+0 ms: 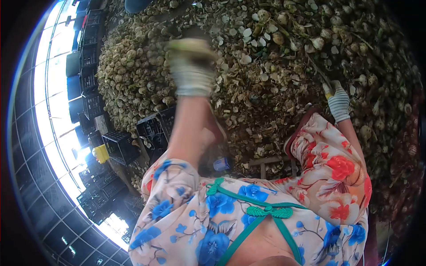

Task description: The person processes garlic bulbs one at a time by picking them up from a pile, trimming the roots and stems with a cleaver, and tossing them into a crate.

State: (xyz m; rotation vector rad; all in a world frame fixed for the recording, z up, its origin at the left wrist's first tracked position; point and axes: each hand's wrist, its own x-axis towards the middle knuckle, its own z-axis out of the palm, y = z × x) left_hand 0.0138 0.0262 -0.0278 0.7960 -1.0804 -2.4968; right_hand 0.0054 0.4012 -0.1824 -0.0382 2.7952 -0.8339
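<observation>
1. Although I observe from a distance, I can place the left hand [193,68], gloved, over the left of centre; blur hides its fingers, so I cannot tell whether it grasps anything.
2. The right hand [339,103], also gloved, is at the right, just beyond the right leg [335,170]. Its fingers appear wrapped around a slender piece [327,84], stalk or tool undetermined, which I judge is gripped near its end so the rest points clear of the leg.
3. Garlic-like bulbs lie in two lots: short-stemmed bulbs [133,68] heaped at the far left, stalked bulbs [317,43] at the far right. Loose skins [253,95] lie between. The separation probably prevents mixing and gives each hand its own side.
4. Black crates [117,148] line the left, presumably to leave the middle unobstructed.
5. A blue can-like item [220,164] sits at the near middle, perhaps for easy reach.
</observation>
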